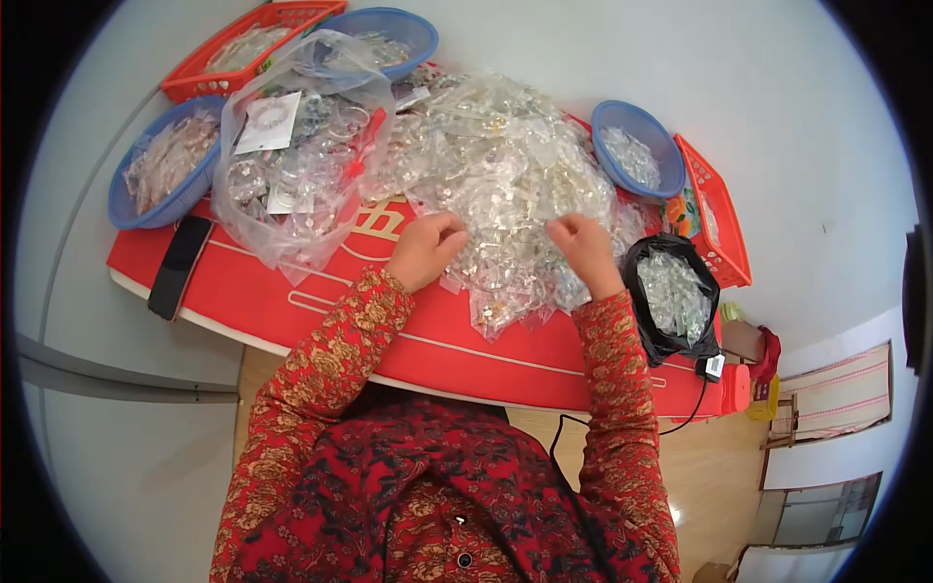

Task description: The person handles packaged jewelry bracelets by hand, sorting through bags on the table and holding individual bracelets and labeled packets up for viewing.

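A large heap of small clear plastic packets (496, 165) with shiny bits inside lies on the red-covered table (457, 361). At the heap's near left edge is my left hand (428, 253), its fingers curled closed. My right hand (587, 255) is over the heap's right side, with thumb and fingers pinched together. Whatever either hand may hold is too small or too see-through to make out against the packets. Left of my left hand stands an open clear plastic bag (335, 225) filled with packets and white cards.
Blue baskets of packets stand at the left (194, 187), back (413, 34) and right (671, 160). Red baskets sit at back left (180, 83) and right (731, 233). A black bag (637, 291) of packets is beside my right forearm. A dark strap (182, 267) crosses the table's left end.
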The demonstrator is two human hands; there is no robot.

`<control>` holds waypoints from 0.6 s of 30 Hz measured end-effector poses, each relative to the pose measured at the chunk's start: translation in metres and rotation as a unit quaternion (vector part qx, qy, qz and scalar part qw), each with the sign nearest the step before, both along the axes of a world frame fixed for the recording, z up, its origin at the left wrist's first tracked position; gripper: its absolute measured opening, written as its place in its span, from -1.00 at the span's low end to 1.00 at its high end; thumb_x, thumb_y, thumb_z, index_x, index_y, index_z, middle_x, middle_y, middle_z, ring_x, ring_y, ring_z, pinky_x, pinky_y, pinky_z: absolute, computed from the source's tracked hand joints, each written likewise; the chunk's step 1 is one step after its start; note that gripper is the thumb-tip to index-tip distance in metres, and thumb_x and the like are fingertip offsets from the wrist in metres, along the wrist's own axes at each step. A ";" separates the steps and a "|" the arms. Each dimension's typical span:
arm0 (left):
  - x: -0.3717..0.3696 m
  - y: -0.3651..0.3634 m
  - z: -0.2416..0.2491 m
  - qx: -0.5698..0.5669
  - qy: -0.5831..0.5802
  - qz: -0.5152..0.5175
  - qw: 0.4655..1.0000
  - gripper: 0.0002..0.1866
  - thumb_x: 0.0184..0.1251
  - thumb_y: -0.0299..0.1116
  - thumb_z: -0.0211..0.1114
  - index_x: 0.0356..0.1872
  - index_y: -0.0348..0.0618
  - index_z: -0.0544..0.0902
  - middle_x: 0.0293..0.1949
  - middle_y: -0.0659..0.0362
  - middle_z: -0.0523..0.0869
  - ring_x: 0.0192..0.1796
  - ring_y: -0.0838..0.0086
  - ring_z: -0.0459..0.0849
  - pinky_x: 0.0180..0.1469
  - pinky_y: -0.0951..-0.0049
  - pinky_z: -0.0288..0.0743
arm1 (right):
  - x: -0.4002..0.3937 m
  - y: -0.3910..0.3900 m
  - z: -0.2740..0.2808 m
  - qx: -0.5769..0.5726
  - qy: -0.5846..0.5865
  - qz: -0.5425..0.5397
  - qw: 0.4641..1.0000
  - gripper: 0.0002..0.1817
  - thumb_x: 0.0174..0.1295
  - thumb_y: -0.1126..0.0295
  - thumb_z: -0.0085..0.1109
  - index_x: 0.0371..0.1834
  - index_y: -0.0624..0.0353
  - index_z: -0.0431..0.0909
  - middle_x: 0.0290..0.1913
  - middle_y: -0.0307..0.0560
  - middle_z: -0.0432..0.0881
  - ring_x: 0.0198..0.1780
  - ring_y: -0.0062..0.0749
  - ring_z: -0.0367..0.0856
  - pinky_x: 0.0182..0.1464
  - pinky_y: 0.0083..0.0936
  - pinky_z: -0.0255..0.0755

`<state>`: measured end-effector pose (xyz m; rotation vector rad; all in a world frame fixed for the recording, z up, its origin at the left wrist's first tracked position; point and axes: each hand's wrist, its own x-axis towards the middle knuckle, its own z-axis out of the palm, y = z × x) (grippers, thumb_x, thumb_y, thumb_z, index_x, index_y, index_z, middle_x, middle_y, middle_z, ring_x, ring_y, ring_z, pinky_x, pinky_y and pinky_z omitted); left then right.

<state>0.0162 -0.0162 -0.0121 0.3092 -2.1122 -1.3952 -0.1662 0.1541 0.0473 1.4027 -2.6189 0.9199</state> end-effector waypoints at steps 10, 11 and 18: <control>-0.003 0.003 -0.003 -0.003 0.027 0.018 0.999 -0.84 0.16 -0.42 0.12 -0.32 -0.33 0.53 -0.50 0.28 0.54 -0.46 0.67 0.45 -0.40 0.63 0.36 | 0.007 0.008 -0.024 -0.328 -0.279 -0.003 0.902 -0.91 0.03 0.45 0.17 -0.49 0.19 0.45 -0.57 -0.39 0.42 -0.58 -0.79 0.27 -0.57 -0.76 0.15; -0.003 0.004 0.000 0.019 0.024 0.020 0.999 -0.84 0.17 -0.41 0.13 -0.32 -0.32 0.54 -0.50 0.29 0.54 -0.46 0.68 0.44 -0.41 0.64 0.35 | 0.011 0.008 -0.016 -0.368 -0.315 -0.010 0.875 -0.91 0.04 0.46 0.15 -0.50 0.17 0.44 -0.59 -0.40 0.39 -0.60 -0.80 0.24 -0.58 -0.77 0.12; -0.003 0.014 0.007 0.105 0.043 0.002 0.994 -0.81 0.22 -0.35 0.12 -0.34 -0.30 0.55 -0.53 0.36 0.51 -0.50 0.76 0.38 -0.47 0.73 0.28 | 0.006 0.021 -0.015 -0.297 -0.365 -0.020 0.882 -0.89 0.03 0.43 0.14 -0.42 0.17 0.42 -0.59 -0.33 0.39 -0.62 -0.72 0.25 -0.58 -0.74 0.13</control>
